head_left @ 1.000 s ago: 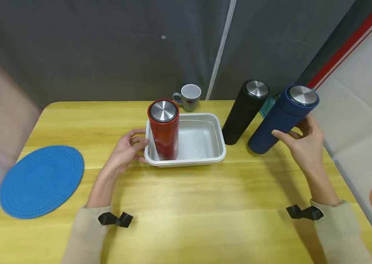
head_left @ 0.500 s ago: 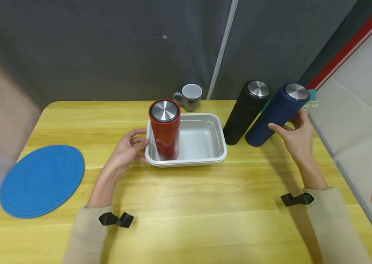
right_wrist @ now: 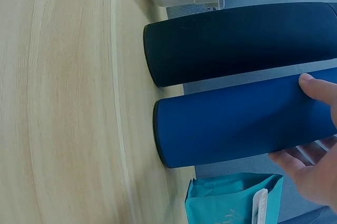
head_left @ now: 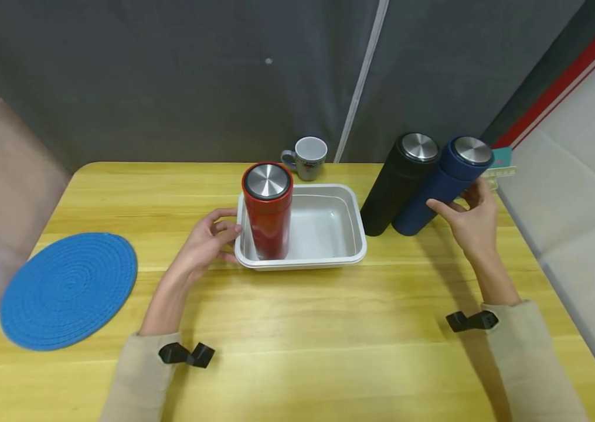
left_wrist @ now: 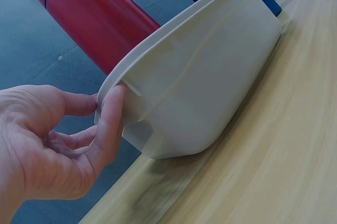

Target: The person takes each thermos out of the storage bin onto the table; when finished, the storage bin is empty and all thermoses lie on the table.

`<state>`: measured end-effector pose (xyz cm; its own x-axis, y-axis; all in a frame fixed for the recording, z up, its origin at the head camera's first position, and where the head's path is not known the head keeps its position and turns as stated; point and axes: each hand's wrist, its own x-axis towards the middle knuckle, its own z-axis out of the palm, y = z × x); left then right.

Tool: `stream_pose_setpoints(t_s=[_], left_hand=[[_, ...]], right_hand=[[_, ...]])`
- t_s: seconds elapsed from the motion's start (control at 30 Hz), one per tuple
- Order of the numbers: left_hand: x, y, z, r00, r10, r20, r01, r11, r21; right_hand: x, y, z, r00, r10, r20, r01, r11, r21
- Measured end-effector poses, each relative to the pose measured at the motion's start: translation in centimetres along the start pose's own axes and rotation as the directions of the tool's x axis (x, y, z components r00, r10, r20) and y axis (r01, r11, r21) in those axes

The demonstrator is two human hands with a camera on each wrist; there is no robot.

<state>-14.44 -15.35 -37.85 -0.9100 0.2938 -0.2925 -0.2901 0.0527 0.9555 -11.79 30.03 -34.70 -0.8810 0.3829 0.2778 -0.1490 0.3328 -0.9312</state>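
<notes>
My left hand (head_left: 207,241) holds the left end of a white plastic tub (head_left: 323,258) by its rim, thumb and fingers at the edge (left_wrist: 68,145). Inside the tub's left part stands a red thermos flask (head_left: 269,217) with a steel-topped lid. Over on the right, my right hand (head_left: 468,225) grips a dark blue thermos flask (head_left: 437,190) around its body, thumb on the near side. That flask stands on the table, close beside a black thermos flask (head_left: 396,187). A narrow gap shows between the two flasks in the right wrist view (right_wrist: 242,42).
Behind the tub is a grey mug (head_left: 310,161) with its handle to the left. A round blue woven mat (head_left: 69,291) lies at the left. A teal pouch (right_wrist: 231,203) stands behind the blue flask. Walls border the table's back and right.
My right hand has brought the blue thermos flask leftward, closer to the black one, uncovering more of the teal pouch. My left hand keeps its place on the tub.
</notes>
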Motion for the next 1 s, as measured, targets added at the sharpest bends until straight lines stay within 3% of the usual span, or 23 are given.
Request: stream_pose_setpoints(t_s=[0.5,0.8,1.0], left_hand=[[0.04,0.04,0.06,1.000,-0.001,0.003,0.001,1.000,0.003],[-0.08,0.18,-0.01,1.000,0.007,0.007,-0.007,1.000,0.005],[-0.05,0.04,0.01,1.000,0.008,0.007,-0.008,1.000,0.003]], right_hand=[[-0.38,0.10,0.39,0.999,-0.043,0.030,0.044,0.997,-0.057],[0.05,0.03,0.05,0.993,-0.056,0.101,0.068,0.991,-0.117],[-0.08,0.30,-0.09,0.992,-0.058,0.113,0.065,0.996,-0.060]])
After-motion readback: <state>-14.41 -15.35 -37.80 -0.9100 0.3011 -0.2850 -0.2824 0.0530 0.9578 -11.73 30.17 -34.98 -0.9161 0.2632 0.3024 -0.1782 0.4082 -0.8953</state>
